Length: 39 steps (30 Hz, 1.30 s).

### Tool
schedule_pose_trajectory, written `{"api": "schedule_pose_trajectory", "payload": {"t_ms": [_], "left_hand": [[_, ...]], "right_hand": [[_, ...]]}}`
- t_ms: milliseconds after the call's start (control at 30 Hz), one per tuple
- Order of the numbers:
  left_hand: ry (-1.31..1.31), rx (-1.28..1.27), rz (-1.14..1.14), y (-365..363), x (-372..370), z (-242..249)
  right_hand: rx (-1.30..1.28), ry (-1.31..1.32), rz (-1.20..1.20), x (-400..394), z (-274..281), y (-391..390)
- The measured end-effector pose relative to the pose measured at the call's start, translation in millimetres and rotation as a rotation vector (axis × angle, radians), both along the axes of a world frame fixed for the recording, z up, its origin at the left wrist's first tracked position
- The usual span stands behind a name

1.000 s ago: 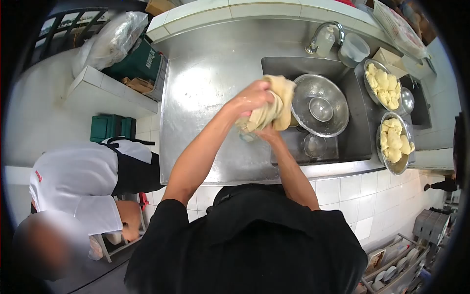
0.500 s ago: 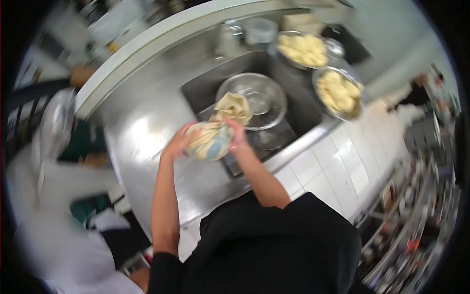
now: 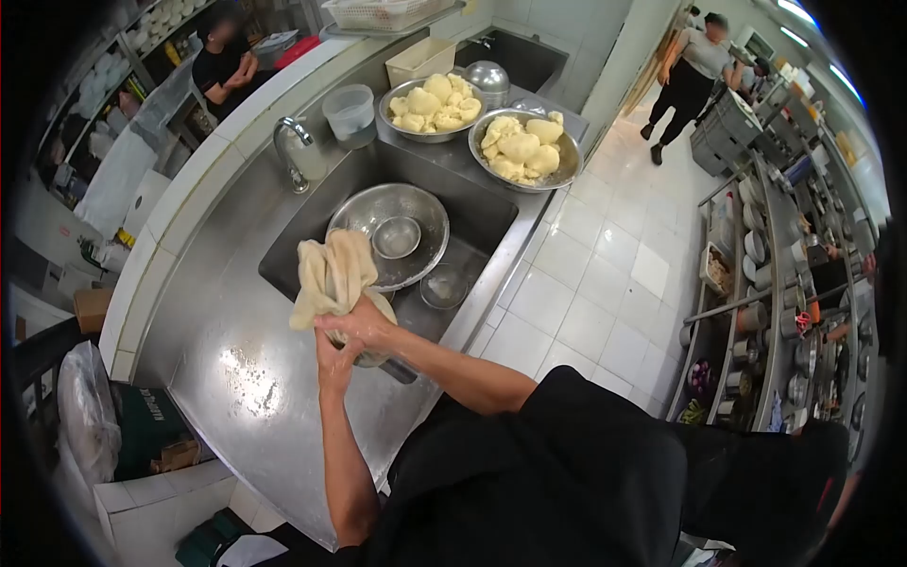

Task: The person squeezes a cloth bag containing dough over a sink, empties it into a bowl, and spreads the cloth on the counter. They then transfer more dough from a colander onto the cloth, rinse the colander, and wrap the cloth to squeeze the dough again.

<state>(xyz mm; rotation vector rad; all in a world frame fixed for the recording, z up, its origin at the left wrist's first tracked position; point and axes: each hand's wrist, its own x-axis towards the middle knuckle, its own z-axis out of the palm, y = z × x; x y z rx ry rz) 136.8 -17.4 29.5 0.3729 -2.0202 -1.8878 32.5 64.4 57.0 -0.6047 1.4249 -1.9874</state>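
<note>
A damp cream cloth [image 3: 337, 271] is bunched up over the near left corner of the sink, its loose folds standing above my hands. My right hand [image 3: 368, 324] is closed around the gathered neck of the cloth. Just below and to the left, my left hand [image 3: 333, 361] grips it too, with its fingers partly hidden. The lower part of the cloth, behind my right wrist, looks rounded; what is inside is hidden. Beyond the cloth, in the steel sink [image 3: 482, 203], sits a wide metal bowl [image 3: 427, 213] with a small metal bowl [image 3: 396, 237] in it.
Two metal bowls of pale yellow dough-like lumps [image 3: 436, 102] [image 3: 518, 148] stand past the sink. Near the tap [image 3: 295, 151] is a clear plastic tub [image 3: 350, 115]. Shelves of pots [image 3: 756, 283] line the right. One person [image 3: 697, 76] stands in the aisle, another [image 3: 225, 66] behind the ledge.
My hands have come together at the cloth's neck; before, they were apart on either side of the round bundle. The loose cloth end now stands upright. The camera view has shifted.
</note>
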Motion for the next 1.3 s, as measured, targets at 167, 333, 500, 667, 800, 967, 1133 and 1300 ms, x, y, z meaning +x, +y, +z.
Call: {"api": "schedule_pose_trajectory", "payload": {"t_ms": [167, 333, 500, 667, 800, 967, 1133, 1300], "left_hand": [[0.108, 0.010, 0.019, -23, 12, -11], [0.041, -0.073, 0.226, -20, 16, 34], [0.159, 0.288, 0.419, -18, 16, 41], [0.063, 0.526, 0.473, -22, 10, 13], [-0.239, -0.567, 0.247, -1, -13, 42], [-0.513, -1.251, 0.090, 36, -14, 72], [-0.668, -0.607, -0.016, -28, -8, 106], [-0.310, 0.597, 0.227, -26, 6, 24]], "right_hand": [[0.377, 0.329, 0.176, 8, 48, 12], [0.297, 0.668, 0.402, -6, 56, -5], [-0.009, 0.580, 0.775, -20, 19, -4], [0.184, 0.781, 0.422, 18, -70, -20], [0.322, 0.409, 0.642, 10, -77, -11], [0.140, 0.155, 0.262, 3, -104, -17], [-0.076, -0.417, 0.202, -33, -101, -8], [-0.390, -0.629, 0.324, -31, -54, 6]]}}
